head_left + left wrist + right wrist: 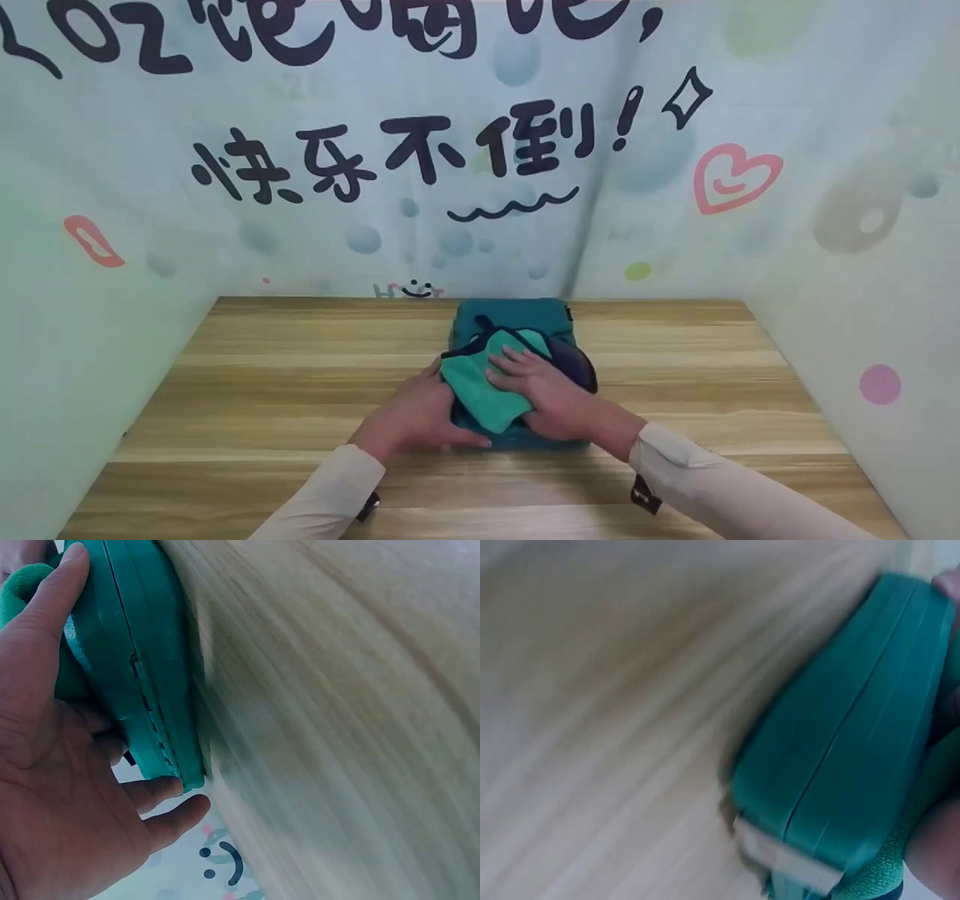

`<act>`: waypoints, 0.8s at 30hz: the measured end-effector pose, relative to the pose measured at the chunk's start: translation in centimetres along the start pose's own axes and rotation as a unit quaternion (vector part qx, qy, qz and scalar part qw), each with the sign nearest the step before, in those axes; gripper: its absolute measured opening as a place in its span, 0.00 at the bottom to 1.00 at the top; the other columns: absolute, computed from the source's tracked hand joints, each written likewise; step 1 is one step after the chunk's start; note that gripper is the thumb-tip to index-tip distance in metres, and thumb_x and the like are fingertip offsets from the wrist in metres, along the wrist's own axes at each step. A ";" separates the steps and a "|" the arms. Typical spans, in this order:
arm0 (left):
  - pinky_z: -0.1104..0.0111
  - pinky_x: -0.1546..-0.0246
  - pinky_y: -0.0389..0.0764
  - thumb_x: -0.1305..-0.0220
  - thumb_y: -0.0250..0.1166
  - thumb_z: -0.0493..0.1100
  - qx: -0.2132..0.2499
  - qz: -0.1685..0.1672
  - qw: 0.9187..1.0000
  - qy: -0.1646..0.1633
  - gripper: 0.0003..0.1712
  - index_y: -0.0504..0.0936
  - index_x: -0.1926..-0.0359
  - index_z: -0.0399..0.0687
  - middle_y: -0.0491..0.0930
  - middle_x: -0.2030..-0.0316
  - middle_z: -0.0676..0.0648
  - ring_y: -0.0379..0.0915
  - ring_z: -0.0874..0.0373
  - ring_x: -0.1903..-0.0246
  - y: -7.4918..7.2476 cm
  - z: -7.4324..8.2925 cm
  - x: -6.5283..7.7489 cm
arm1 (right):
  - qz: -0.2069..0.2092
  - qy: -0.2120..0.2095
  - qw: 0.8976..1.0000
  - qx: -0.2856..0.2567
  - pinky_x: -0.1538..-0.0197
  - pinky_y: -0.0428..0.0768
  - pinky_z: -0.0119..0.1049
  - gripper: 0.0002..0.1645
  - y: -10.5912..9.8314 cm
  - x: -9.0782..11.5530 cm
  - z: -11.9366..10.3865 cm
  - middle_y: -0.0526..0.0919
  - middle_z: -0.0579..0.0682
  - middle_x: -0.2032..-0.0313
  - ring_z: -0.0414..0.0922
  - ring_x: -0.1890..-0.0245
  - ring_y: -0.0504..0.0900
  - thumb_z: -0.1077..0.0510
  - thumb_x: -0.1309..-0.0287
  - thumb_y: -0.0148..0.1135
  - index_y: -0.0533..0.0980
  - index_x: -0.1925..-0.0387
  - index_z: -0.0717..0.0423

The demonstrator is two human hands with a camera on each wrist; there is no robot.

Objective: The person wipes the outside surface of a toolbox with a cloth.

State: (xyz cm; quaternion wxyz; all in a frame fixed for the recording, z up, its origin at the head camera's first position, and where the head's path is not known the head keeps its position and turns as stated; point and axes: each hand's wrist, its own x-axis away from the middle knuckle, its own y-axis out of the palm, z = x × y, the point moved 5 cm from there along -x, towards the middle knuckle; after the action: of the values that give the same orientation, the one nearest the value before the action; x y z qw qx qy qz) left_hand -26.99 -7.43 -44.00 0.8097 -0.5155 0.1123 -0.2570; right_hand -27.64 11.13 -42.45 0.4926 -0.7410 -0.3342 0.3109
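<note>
A teal hard-shell case (514, 311) lies on the wooden table, its side seam and hinge-like slots visible in the left wrist view. Spread over its top is a green cloth (480, 382) with dark navy parts. My left hand (420, 412) holds the case along its left side, thumb at the near edge and fingers toward the far end. Over the cloth, my right hand (551, 390) presses down with fingers extended. The right wrist view catches the case's other side (855, 735), with a pale strip at one end; most of that hand is out of frame there.
The wood-grain table (300, 375) extends on both sides of the case. A printed backdrop (337, 247) with dark characters stands right behind it, and pale side panels (862, 315) flank the table. Dark wrist straps (645, 495) hang below both sleeves.
</note>
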 end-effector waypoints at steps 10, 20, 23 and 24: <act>0.50 0.29 0.53 0.45 0.70 0.72 -0.010 0.004 0.999 0.039 0.58 0.60 0.21 0.53 0.62 0.25 0.48 0.54 0.48 0.27 -0.3 0.6 0.1 | 0.011 -0.012 1.000 -0.001 0.27 0.51 0.58 0.35 0.9 0.6 -2.2 0.59 0.60 0.25 0.58 0.24 0.50 0.66 0.37 0.57 0.67 0.27 0.60; 0.40 0.32 0.55 0.39 0.64 0.74 0.056 -0.009 0.998 0.012 0.62 0.42 0.17 0.56 0.40 0.20 0.52 0.39 0.35 0.24 -0.5 0.5 0.6 | 0.000 -0.038 0.999 -0.005 0.27 0.50 0.57 0.46 1.6 1.5 -4.0 0.57 0.56 0.24 0.56 0.23 0.48 0.73 0.50 0.53 0.65 0.26 0.57; 0.41 0.32 0.56 0.38 0.63 0.73 0.058 -0.013 0.998 0.012 0.62 0.40 0.17 0.55 0.40 0.20 0.51 0.39 0.35 0.24 -0.5 0.6 0.5 | -0.001 -0.040 0.999 -0.008 0.27 0.50 0.56 0.47 1.6 1.5 -4.0 0.57 0.56 0.24 0.56 0.23 0.48 0.74 0.53 0.53 0.65 0.26 0.57; 0.41 0.32 0.57 0.38 0.62 0.73 0.057 -0.014 0.998 0.013 0.62 0.40 0.17 0.54 0.40 0.20 0.51 0.39 0.35 0.24 -0.4 0.7 0.5 | -0.002 -0.042 0.999 -0.007 0.27 0.51 0.57 0.48 1.5 1.6 -4.0 0.57 0.56 0.24 0.56 0.23 0.49 0.75 0.54 0.52 0.65 0.26 0.57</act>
State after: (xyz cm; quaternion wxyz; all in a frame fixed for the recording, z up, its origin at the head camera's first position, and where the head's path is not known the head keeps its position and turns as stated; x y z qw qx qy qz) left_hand -26.40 -7.33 -43.26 0.8323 -0.4671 0.1004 -0.2810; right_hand -23.30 9.87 -42.82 0.4738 -0.7299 -0.3584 0.3381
